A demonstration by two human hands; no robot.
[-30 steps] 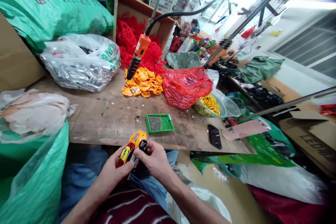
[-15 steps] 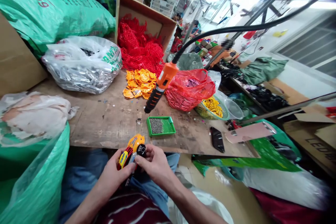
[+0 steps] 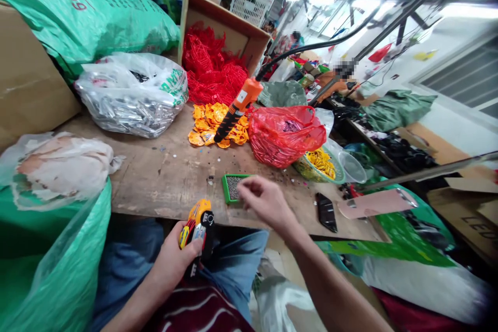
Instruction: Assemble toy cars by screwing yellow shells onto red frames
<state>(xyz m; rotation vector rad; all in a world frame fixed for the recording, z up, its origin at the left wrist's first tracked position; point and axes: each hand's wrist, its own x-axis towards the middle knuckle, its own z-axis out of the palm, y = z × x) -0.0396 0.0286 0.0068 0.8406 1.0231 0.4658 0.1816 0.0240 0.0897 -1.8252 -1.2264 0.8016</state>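
Note:
My left hand (image 3: pixel 175 254) is closed around a toy vehicle (image 3: pixel 200 225) with an orange top, yellow and silver parts and black wheels, held over my lap at the table's front edge. My right hand (image 3: pixel 264 199) is over the right part of a small green tray (image 3: pixel 226 198), its fingers bent and drawn together at the small grey screws (image 3: pixel 233 184) inside. Whether anything is between those fingertips is hidden. An orange and black electric screwdriver (image 3: pixel 237 109) hangs tilted above the table beyond the tray.
Orange plastic shells (image 3: pixel 200 127) lie at the back, before a cardboard box (image 3: pixel 249 36) of red parts. A clear bag of silver parts (image 3: pixel 136 109) stands left. To the right are a red bag (image 3: pixel 280 140), a basket of yellow pieces (image 3: pixel 321 161) and a phone (image 3: pixel 326 211).
My right hand has let go of the toy vehicle and moved forward and right to the green tray. My left hand still holds the toy. The hanging screwdriver has shifted slightly in view.

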